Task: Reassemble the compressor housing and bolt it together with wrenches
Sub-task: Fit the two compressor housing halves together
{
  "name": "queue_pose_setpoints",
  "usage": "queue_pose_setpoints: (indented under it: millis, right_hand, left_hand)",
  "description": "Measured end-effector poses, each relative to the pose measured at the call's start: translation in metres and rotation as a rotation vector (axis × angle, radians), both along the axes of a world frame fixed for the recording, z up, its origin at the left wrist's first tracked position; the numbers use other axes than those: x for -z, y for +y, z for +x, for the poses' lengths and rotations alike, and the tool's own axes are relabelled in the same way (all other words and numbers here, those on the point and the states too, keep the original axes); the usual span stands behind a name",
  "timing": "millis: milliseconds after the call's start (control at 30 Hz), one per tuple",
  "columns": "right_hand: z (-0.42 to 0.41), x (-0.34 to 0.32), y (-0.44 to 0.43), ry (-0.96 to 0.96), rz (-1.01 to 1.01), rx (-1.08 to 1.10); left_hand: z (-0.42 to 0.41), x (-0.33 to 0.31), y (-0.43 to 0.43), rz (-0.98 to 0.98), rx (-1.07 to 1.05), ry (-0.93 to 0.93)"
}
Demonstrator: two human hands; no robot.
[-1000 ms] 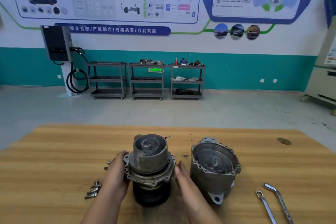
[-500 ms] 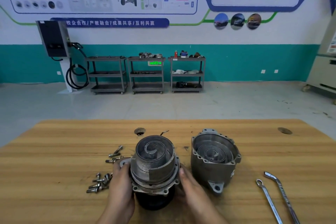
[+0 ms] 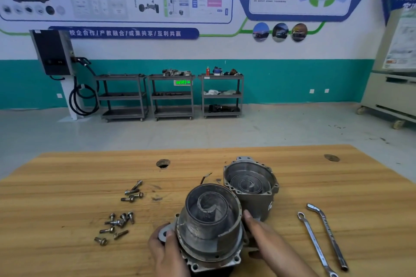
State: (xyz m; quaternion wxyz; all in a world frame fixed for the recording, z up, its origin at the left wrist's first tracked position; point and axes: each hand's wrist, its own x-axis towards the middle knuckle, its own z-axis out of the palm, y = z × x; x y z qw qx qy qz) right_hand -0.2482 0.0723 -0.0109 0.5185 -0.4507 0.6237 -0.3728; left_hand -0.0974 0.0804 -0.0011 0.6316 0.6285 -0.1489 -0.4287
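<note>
Sitting between both hands (tilted), compressor body (image 3: pixel 210 225), left hand (image 3: pixel 166 252), right hand (image 3: pixel 261 234)

Wooden table (image 3: pixel 67 186), plank grain, two round holes (image 3: pixel 162 163) in top. Lying on it: loose bolts (image 3: pixel 117 224) in two clusters at left, open housing cover (image 3: pixel 251 189) centre-right, two wrenches (image 3: pixel 322 238) side by side at right.

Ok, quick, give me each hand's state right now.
Left hand: closed on the left side of the compressor body.
Right hand: fingers extended, pressed against the body's right side, steadying it.
</note>
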Motion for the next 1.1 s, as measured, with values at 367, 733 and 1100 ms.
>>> queue_pose_setpoints:
  millis: [367, 733, 1100]
  right_hand:
    - [-0.066, -0.027, -0.054, 0.105, 0.074, 0.116]
    - [-0.06, -0.012, -0.064, -0.228, 0.048, 0.234]
    - [-0.05, -0.029, -0.054, -0.675, -0.124, 0.38]
  left_hand:
    - [-0.005, 0.009, 0.002, -0.069, -0.02, 0.047]
    - [0.014, 0.019, -0.004, -0.161, 0.16, -0.006]
    - [0.06, 0.011, -0.017, -0.249, 0.4, -0.073]
